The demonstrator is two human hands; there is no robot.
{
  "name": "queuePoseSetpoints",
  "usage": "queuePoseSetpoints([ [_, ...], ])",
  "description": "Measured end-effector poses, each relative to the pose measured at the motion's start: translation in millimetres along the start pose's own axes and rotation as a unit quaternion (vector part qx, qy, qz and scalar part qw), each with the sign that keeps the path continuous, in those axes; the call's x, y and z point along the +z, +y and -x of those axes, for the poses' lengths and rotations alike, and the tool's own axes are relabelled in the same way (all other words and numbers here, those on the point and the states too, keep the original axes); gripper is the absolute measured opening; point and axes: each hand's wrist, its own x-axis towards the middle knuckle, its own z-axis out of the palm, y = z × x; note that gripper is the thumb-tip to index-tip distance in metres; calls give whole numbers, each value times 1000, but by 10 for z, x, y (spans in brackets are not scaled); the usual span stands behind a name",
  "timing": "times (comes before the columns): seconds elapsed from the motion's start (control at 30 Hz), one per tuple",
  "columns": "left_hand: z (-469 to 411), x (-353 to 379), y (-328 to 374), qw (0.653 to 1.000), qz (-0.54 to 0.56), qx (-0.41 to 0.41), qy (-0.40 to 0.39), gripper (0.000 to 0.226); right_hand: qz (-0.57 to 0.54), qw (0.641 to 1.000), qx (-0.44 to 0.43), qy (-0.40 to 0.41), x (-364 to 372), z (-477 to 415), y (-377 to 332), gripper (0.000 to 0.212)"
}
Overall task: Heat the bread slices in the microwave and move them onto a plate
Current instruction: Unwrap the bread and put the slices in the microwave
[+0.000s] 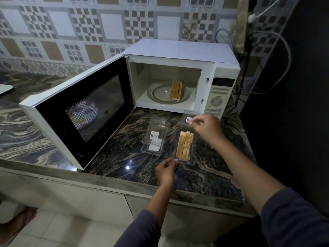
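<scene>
A white microwave [219,72] stands on the counter with its door [78,111] swung wide to the left. Inside, several bread slices [176,90] stand on edge on the glass turntable [160,93]. In front of it, more bread slices [184,145] stand in a clear plastic box [193,162]. My left hand [166,171] pinches the box's near edge. My right hand [206,126] pinches the box's raised clear lid [187,117] at the far end.
An empty clear plastic box [156,138] with white labels lies left of the bread box. The dark marbled counter [115,157] ends in a front edge near me. Cables [284,56] hang at the right by a dark wall. A white plate edge [5,89] shows far left.
</scene>
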Motion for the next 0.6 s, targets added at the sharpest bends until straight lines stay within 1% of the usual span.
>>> queuePoseSetpoints([
  [0.07,20,-7,12,1000,-1,8,-2,22,10,997,-21,72,-8,-26,-4,14],
  [0.17,38,-11,28,1000,-7,9,-5,21,26,991,-62,120,53,-33,26,5],
  [0.27,54,-19,41,1000,-10,11,-14,22,33,988,-84,122,197,6,87,13],
  [0.33,62,-27,33,1000,-12,16,-19,23,52,989,-91,108,304,35,148,10],
  [0.37,65,-29,27,1000,-15,18,-20,24,56,991,-81,94,359,38,174,9],
  [0.4,68,-32,22,999,-19,20,-22,25,56,994,-59,73,415,27,199,10],
  [0.43,66,-34,16,999,-23,23,-23,25,54,997,-25,48,466,7,209,17],
  [0.5,56,-37,10,999,-34,31,-22,26,53,996,68,-23,544,-37,179,42],
  [0.57,50,-40,7,998,-44,38,-20,26,42,981,160,-102,587,-87,110,69],
  [0.6,49,-41,3,998,-44,38,-19,26,34,971,195,-132,605,-120,79,78],
])
